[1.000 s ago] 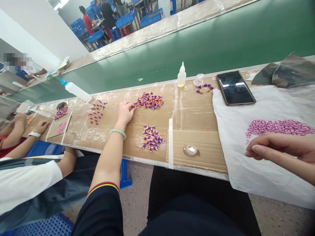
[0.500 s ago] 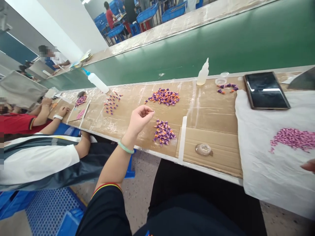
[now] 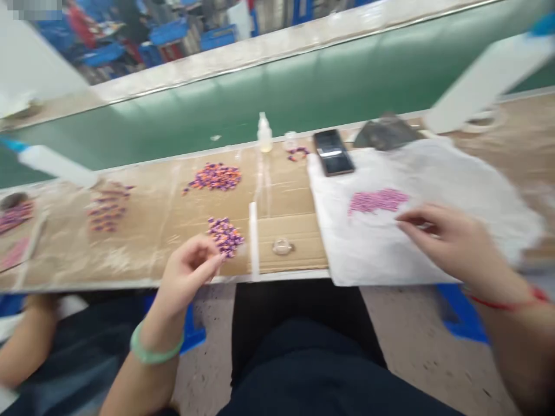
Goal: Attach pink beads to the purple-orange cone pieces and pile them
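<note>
Head view shows a table [image 3: 286, 188] with a white cloth [image 3: 368, 248] reaching its near edge. Above the cloth, the right hand [image 3: 459, 240] has thumb and fingertips pressed together; the left hand [image 3: 184, 274], over the table's near edge, does likewise. Whether either pinches anything cannot be told. A phone [image 3: 333, 152] lies at the cloth's far left corner. Purple-and-orange pieces [image 3: 226, 236] lie just beyond the left thumb; pink pieces [image 3: 377, 200] lie near the right fingertips.

Left bare hand [image 3: 185, 274] pinched at near edge of small purple-and-orange pieces [image 3: 226, 234], grip contents too blurred to tell, right bare hand [image 3: 455, 240] pinched just beside small pink pieces [image 3: 378, 200] on white cloth [image 3: 368, 254], black rectangular phone [image 3: 333, 153] at far-left corner.
</note>
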Available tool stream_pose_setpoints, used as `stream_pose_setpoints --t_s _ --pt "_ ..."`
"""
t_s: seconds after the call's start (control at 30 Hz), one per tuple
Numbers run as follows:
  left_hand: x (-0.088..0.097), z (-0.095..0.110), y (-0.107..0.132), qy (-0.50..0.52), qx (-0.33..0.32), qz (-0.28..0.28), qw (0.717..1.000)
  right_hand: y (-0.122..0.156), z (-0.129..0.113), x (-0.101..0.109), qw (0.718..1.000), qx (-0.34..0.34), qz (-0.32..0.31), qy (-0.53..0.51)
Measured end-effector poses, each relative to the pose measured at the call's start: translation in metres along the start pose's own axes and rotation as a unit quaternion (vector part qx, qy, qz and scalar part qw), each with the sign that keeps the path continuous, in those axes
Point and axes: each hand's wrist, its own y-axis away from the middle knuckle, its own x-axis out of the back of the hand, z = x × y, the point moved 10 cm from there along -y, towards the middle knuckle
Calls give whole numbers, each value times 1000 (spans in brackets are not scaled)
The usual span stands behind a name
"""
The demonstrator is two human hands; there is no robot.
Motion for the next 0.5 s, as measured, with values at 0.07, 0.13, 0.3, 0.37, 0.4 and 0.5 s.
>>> stream_pose_setpoints --t_s 0.07,0.13,0.3,0.37,0.4,0.5 --pt "-17 -14 8 4 21 -53 998 -5 4 3 1000 -21 16 5" --pt "-32 -30 15 15 43 -89 995 -12 10 1 1000 -18 17 15" --pt "-61 -62 32 48 117 -71 989 -29 32 -8 999 -14 30 42" --pt "-68 -68 36 65 143 -47 987 -35 38 -11 998 -17 36 53" --pt "-72 -69 37 74 149 -40 985 -38 40 -13 998 -17 37 57" --pt "-79 -71 38 102 149 -34 983 -45 43 -20 997 -15 33 68"
